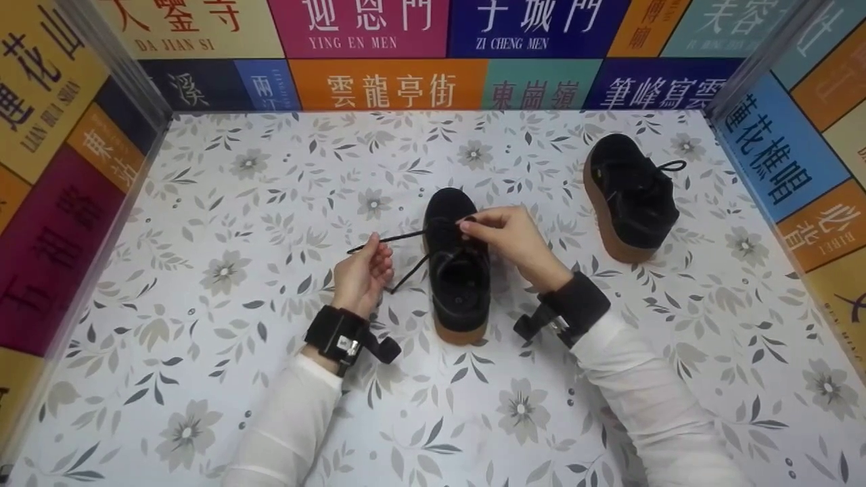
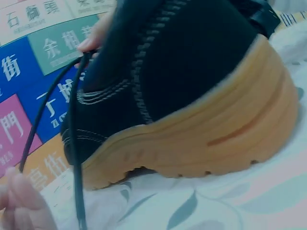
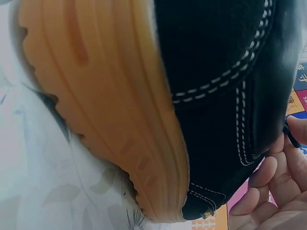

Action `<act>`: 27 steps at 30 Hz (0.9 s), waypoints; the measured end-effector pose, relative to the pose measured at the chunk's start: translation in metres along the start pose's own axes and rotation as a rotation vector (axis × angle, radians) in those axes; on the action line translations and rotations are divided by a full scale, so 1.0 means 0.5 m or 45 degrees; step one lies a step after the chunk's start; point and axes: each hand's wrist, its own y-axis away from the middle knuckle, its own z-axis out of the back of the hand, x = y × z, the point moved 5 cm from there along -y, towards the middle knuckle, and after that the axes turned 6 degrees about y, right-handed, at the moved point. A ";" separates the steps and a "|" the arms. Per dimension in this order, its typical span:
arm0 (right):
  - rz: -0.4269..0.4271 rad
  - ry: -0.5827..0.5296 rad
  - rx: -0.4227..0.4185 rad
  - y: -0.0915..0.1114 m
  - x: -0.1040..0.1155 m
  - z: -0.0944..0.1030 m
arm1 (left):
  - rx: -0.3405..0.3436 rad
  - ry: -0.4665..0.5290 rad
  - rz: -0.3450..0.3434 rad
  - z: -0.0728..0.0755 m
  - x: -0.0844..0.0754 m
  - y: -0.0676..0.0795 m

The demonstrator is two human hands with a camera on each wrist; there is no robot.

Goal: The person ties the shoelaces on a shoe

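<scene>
A black shoe (image 1: 460, 308) with a tan sole stands upright on the patterned surface, its toe pointing away from me. Left of it, my left hand (image 1: 364, 277) pinches a black shoelace (image 1: 404, 237) that stretches taut from the lacing. A second lace end (image 1: 409, 274) trails loose on that same side. My right hand (image 1: 517, 240) is at the shoe's lacing, thumb and forefinger pinching a bit of lace (image 3: 291, 136). In the left wrist view the shoe's tan sole (image 2: 201, 139) fills the middle, with two strands of lace (image 2: 76, 143) running down before it.
Another black shoe (image 1: 632, 196) with a tan sole stands at the back right, a lace loop sticking out from it. Panels with coloured lettering (image 1: 389, 84) wall the back and both sides of the floral surface (image 1: 270, 406).
</scene>
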 end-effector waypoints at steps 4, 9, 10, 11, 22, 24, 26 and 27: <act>0.002 -0.011 0.003 -0.001 0.000 0.000 | 0.076 -0.175 -0.201 -0.036 -0.014 0.021; 0.011 0.003 0.004 0.000 0.001 0.000 | 0.329 -0.689 -0.778 -0.105 -0.047 0.053; 0.013 0.004 0.002 0.001 0.001 0.001 | 0.361 -0.815 -0.914 -0.116 -0.052 0.059; 0.013 0.008 0.001 0.001 0.002 0.001 | 0.381 -0.939 -1.044 -0.126 -0.056 0.065; 0.010 0.043 -0.013 0.005 0.007 0.001 | 0.588 -1.527 -1.496 -0.170 -0.039 0.077; 0.007 0.041 -0.017 0.006 0.008 0.001 | 0.590 -1.551 -1.490 -0.171 -0.036 0.073; 0.005 0.044 -0.023 0.006 0.009 0.001 | 0.585 -1.560 -1.486 -0.172 -0.035 0.070; 0.004 0.045 -0.026 0.003 0.005 0.002 | 0.581 -1.558 -1.484 -0.172 -0.035 0.069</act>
